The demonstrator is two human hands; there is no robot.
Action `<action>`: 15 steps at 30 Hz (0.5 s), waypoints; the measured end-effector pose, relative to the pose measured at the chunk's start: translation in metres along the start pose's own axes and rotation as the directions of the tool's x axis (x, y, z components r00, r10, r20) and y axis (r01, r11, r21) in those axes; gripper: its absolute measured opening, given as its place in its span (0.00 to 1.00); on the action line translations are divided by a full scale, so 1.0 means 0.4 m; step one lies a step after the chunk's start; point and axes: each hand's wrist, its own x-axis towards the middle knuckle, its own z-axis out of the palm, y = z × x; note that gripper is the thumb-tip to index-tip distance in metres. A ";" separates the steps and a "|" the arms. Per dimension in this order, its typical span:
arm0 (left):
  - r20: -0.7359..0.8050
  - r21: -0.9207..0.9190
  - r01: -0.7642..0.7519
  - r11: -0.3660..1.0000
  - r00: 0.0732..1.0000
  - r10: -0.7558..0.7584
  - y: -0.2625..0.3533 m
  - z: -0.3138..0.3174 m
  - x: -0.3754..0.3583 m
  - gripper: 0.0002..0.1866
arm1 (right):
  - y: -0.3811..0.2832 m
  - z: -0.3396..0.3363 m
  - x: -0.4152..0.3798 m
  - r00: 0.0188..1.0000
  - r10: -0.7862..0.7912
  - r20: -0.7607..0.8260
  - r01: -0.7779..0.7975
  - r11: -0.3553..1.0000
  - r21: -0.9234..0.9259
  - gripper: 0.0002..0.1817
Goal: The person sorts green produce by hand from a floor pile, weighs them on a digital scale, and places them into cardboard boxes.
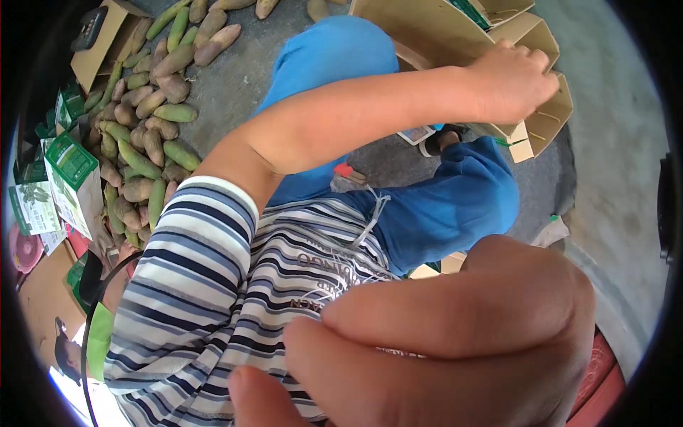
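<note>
Open cardboard box under my left hand, fingers curled, grip hidden. Right hand loosely curled, close up, blocking my shirt. Vegetables piled on floor, left.

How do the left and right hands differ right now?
The left hand is out at the open cardboard boxes; the right hand is in front of the striped shirt.
The left hand looks small, at the end of a visible forearm; the right hand looks huge, near the lens, cut off by the frame.
Both are bare, fingers bent.
</note>
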 end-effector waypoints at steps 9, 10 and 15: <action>-0.450 -0.185 -0.182 0.966 0.889 0.081 -0.158 -0.230 -0.065 0.14 | 0.151 -0.132 -0.068 0.946 0.123 -0.299 -0.303 0.661 -0.686 0.12; -0.393 -0.021 -0.184 0.983 0.905 0.161 -0.202 -0.310 -0.105 0.14 | 0.171 -0.123 -0.004 0.921 0.319 -0.223 -0.363 0.910 -0.201 0.13; 0.166 0.216 0.442 0.871 0.862 -0.479 -0.549 -0.427 -0.451 0.16 | 0.429 -0.203 -0.037 0.855 0.519 0.002 -0.480 0.793 -0.374 0.15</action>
